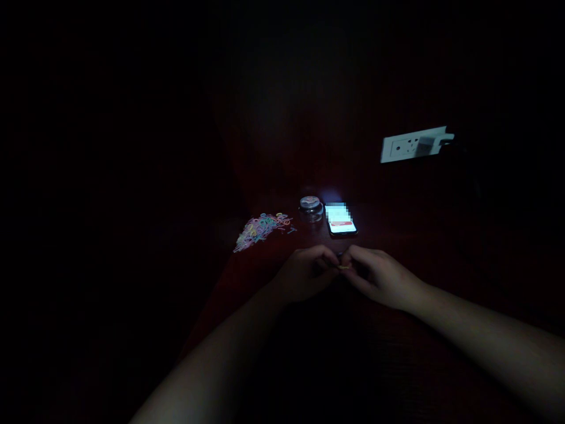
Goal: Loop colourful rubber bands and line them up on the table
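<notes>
My left hand (311, 272) and my right hand (382, 275) meet over the dark table, fingertips nearly touching. Between them is a small yellow band (343, 268), pinched by the fingers of both hands; its exact shape is hard to make out in the low light. Left of the hands lies a heap of small pastel loops and strips (260, 229) that look like elastic hair bands. A small clear jar with a patterned lid (311, 209) stands just beyond my left hand.
A lit phone (339, 219) lies beyond the hands, right of the jar. On the upright surface behind, a white socket strip (404, 147) holds a plug with a dark cable. The reddish table's left edge runs diagonally; darkness hides most surroundings.
</notes>
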{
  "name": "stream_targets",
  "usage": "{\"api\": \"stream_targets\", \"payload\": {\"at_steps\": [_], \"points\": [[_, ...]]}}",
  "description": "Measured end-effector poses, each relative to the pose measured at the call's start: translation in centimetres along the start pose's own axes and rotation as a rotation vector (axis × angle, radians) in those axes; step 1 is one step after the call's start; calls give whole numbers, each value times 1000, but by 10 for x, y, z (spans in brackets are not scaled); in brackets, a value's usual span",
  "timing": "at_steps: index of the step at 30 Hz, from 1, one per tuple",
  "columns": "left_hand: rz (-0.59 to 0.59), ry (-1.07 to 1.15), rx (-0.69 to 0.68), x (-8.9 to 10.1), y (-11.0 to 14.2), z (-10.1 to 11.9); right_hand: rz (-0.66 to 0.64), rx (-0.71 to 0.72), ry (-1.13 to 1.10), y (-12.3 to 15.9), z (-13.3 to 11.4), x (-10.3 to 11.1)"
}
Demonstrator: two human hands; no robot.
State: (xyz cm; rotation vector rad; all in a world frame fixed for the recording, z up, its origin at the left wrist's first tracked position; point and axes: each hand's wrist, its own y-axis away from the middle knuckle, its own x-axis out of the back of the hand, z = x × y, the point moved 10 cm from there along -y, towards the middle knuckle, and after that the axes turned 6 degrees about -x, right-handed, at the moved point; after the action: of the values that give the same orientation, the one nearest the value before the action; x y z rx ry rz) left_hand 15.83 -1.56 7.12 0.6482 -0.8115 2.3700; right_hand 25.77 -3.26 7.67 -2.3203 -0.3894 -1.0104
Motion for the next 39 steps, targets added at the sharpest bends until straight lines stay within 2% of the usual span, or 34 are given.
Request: {"api": "stream_targets", "payload": {"at_steps": [12, 21, 32, 39], "points": [[-36, -70, -52, -1, 0, 7, 3, -76, -1, -1, 8, 1], [-66, -21, -64, -5, 1, 8, 0, -80, -3, -2, 10, 1], [52, 6, -61, 4, -2, 8, -38, -70, -58, -2, 6, -3], [87, 22, -16, 5, -2, -3, 18, -78, -50, -3, 6, 2]]}}
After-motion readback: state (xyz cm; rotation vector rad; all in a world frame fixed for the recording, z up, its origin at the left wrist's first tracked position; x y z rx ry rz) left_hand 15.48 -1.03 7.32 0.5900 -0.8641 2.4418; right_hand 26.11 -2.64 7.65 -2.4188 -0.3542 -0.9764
